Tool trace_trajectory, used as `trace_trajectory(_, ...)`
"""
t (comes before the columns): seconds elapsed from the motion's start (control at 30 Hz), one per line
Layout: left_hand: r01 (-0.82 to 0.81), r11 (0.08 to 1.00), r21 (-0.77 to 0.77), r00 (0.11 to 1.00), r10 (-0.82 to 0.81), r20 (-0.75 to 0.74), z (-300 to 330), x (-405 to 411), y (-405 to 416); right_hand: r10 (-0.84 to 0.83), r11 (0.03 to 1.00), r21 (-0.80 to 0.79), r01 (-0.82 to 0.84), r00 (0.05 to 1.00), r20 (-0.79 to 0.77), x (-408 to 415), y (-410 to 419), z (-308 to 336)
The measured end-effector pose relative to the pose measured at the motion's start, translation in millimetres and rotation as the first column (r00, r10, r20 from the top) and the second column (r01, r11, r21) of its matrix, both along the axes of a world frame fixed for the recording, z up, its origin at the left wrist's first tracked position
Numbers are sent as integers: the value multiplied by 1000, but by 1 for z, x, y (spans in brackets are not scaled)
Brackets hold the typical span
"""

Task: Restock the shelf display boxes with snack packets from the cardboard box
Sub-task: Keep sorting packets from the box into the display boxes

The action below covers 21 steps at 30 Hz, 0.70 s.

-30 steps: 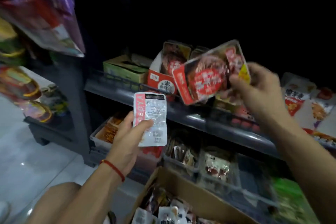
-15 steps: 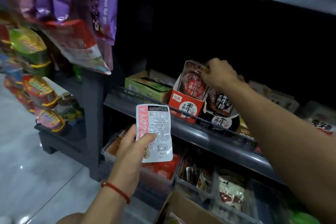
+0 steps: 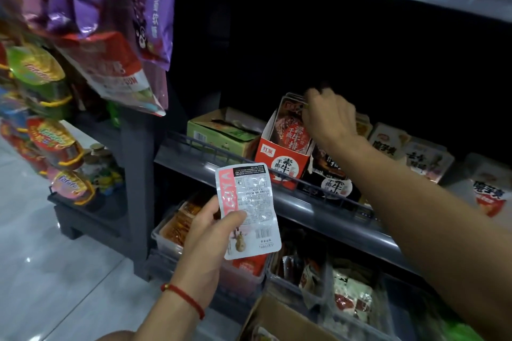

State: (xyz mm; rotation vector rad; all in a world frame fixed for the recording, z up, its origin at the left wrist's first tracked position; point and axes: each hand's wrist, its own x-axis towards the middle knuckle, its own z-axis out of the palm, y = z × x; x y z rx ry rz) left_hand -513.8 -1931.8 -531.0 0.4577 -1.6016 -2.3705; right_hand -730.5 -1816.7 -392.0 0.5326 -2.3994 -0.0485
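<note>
A red display box (image 3: 281,163) stands on the middle shelf with red snack packets (image 3: 291,130) upright inside it. My right hand (image 3: 329,116) reaches over the box, and its fingers curl round the top edges of those packets. In front of the shelf, my left hand (image 3: 210,232) holds up a silver and pink packet (image 3: 248,209) by its lower left side, thumb on its front. The cardboard box (image 3: 274,318) sits at the bottom edge, partly cut off.
A black display box (image 3: 331,180) stands right of the red one and a green box (image 3: 221,133) to its left. Clear bins of snacks (image 3: 177,227) fill the lower shelf. Hanging bags (image 3: 110,36) crowd the upper left. A wire rail (image 3: 227,155) edges the shelf.
My right hand carried the red packets from mid-air into the red display box and now sits at their tops. My left hand has kept the silver packet raised.
</note>
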Motion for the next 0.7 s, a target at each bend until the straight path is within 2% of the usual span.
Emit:
trace_trajectory(0.07,8,1000,28,1000,-9,10,1,0,2,254,967,-15,-254,967,23,25,5,-4)
trace_trajectory(0.13,34,996,82,999,-35,7,2,0,5,486,871,24,-490,869,91,63,19,-15)
trace_trajectory(0.17,51,992,115,999,-52,3,2,0,8,549,826,46,-561,821,153,87,30,-24)
trace_trajectory(0.27,121,978,171,993,-121,-11,3,3,14,538,773,145,-617,760,364,150,63,-60)
trace_trajectory(0.33,189,965,182,982,-191,-8,4,5,20,516,752,232,-617,770,376,166,85,-83)
trace_trajectory(0.37,232,955,182,972,-236,-1,3,6,25,537,755,202,-624,765,357,168,95,-90)
trace_trajectory(0.47,351,912,210,931,-365,28,4,6,40,620,783,-124,-609,751,229,168,127,-90)
trace_trajectory(0.53,336,923,188,935,-350,49,3,4,47,577,785,-393,-479,797,181,168,147,-75)
trace_trajectory(0.6,289,950,120,952,-298,67,0,2,52,524,721,-639,-269,815,249,162,169,-60)
trace_trajectory(0.7,277,960,38,959,-278,59,-4,1,57,520,592,-806,-34,780,349,147,205,-46)
